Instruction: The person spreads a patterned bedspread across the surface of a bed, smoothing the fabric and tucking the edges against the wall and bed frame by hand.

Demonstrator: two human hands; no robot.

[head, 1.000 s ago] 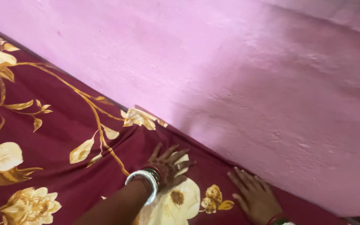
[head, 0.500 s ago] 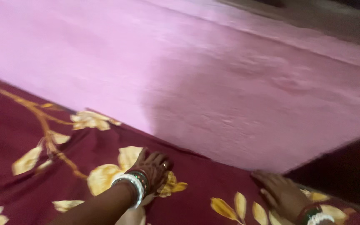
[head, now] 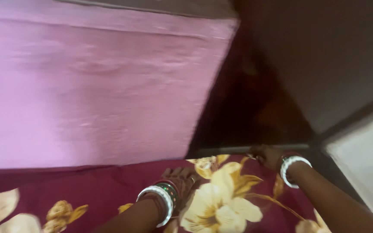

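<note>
A maroon bedsheet (head: pixel 91 190) with cream and gold flowers lies along the foot of a pink wall (head: pixel 87 95). My left hand (head: pixel 181 177), with white, green and red bangles at the wrist, presses flat on the sheet near a large cream flower. My right hand (head: pixel 265 156), also bangled, sits at the sheet's far corner beside a dark wooden panel, its fingers curled at the sheet's edge. Whether it grips the cloth is blurred.
A dark brown wooden panel (head: pixel 281 77) rises at the corner right of the pink wall. A pale surface (head: pixel 368 159) shows at the far right. The whole frame is motion-blurred.
The view has swung right along the wall to the bed's corner. Both hands slid right along the sheet, and my right hand now reaches the corner by the dark panel.
</note>
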